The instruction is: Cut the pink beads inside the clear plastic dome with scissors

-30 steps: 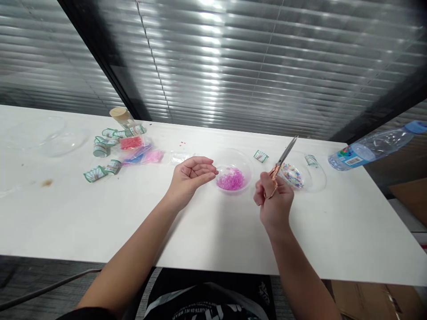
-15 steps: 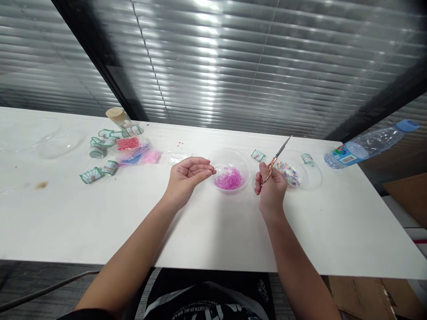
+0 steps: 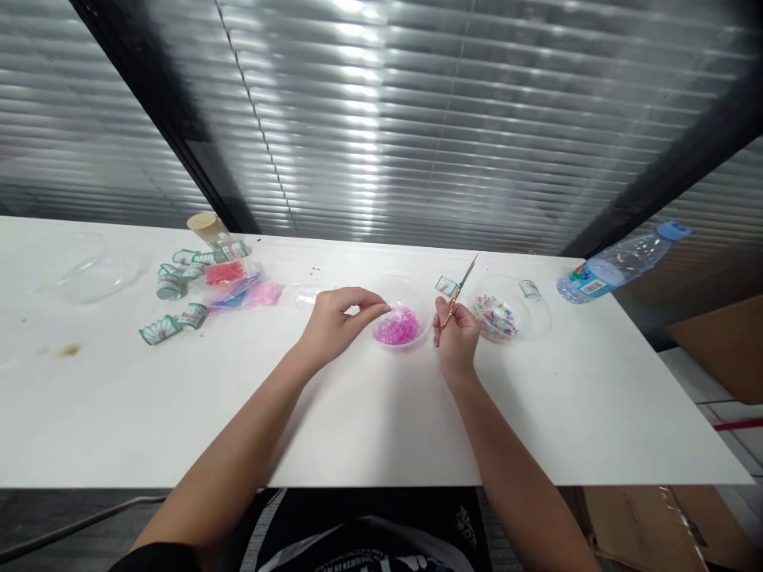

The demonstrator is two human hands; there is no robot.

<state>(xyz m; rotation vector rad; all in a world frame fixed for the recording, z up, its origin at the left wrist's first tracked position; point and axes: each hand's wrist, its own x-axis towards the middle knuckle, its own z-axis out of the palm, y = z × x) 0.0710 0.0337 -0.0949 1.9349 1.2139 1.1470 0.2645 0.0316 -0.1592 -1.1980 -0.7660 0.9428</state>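
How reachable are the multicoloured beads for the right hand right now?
Probably not cleanly: the right hand grips the scissors, though nothing visible blocks its short way to the beads.

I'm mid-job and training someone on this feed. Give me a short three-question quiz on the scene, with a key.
1. Which hand holds the scissors?
2. True or false: the bottle has a blue cap.
3. The small pieces in the bowl nearest the left hand are mostly: A green; B purplish pink; C black.

Key: 1. The right hand. 2. True. 3. B.
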